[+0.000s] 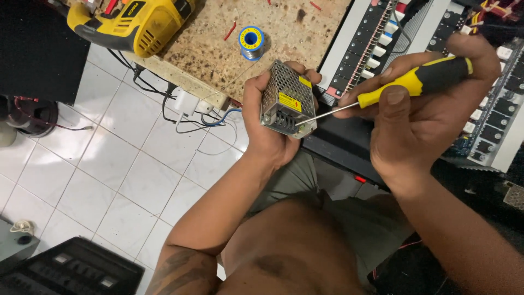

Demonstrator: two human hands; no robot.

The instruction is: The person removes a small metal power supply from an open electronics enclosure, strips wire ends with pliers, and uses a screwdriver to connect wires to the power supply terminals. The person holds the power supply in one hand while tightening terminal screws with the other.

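My left hand (263, 123) grips a small metal power supply box (286, 98) with a perforated cover and yellow warning stickers, its terminal end turned toward me. In my right hand (423, 109) is a screwdriver (406, 87) with a yellow and black handle. Its thin shaft points left, and the tip rests at the terminal strip on the box's lower edge. Both hands are held above my lap, in front of the workbench.
A speckled workbench (284, 33) carries a solder spool (251, 42), a yellow power drill (134, 22) and bits of red wire. Open electronics chassis (491, 125) with rows of components lie to the right. Cables and a white plug (185, 104) hang over white floor tiles; a black case (71, 270) sits lower left.
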